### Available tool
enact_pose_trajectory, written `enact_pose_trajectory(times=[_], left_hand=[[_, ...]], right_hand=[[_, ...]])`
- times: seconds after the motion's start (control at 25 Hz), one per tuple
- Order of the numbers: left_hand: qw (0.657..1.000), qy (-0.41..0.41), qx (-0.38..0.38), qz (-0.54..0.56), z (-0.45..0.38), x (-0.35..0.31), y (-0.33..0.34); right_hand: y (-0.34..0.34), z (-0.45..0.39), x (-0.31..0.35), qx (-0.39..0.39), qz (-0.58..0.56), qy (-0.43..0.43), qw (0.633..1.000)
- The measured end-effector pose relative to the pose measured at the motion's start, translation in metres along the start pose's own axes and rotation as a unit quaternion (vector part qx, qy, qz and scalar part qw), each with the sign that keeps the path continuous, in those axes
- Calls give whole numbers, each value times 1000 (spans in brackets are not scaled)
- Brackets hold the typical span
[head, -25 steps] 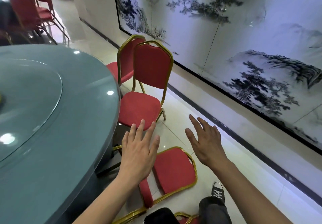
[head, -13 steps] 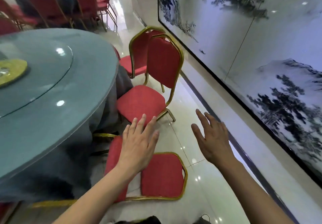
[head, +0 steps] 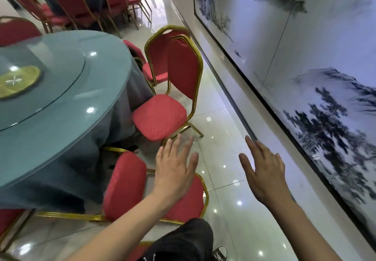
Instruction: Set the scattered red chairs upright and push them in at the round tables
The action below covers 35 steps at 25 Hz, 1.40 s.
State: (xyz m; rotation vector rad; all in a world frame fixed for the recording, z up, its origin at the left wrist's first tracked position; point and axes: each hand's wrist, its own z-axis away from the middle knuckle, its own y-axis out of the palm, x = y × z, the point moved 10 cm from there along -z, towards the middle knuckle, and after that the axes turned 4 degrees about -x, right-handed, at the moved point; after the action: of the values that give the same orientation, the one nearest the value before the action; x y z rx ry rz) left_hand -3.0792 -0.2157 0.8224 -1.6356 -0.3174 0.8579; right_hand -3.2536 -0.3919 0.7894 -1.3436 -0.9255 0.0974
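Both hands are held out flat with straight, spread fingers and hold nothing. The left hand (head: 175, 171) hovers above a fallen chair (head: 130, 185) with quilted red padding and a gold tubular frame, lying beside the round glass-topped table (head: 61, 106). The right hand (head: 262, 173) is over glossy floor tiles (head: 223, 155). An upright chair (head: 168, 106) stands at the table.
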Motion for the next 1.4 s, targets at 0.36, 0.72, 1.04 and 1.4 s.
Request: enact_pose_trajectory(times=[0.36, 0.72, 1.04, 1.4], left_hand=[[997, -57, -14, 48, -59, -25, 43], [975, -187, -65, 102, -138, 24, 48], [917, -365, -133, 90, -114, 113, 33], [801, -574, -163, 49, -9, 156, 83]], right_hand=[[-7, -75, -29, 46, 55, -33, 997], [52, -215, 50, 130, 86, -195, 968], [143, -243, 132, 263, 88, -326, 904], [258, -230, 189, 365, 58, -468, 803]])
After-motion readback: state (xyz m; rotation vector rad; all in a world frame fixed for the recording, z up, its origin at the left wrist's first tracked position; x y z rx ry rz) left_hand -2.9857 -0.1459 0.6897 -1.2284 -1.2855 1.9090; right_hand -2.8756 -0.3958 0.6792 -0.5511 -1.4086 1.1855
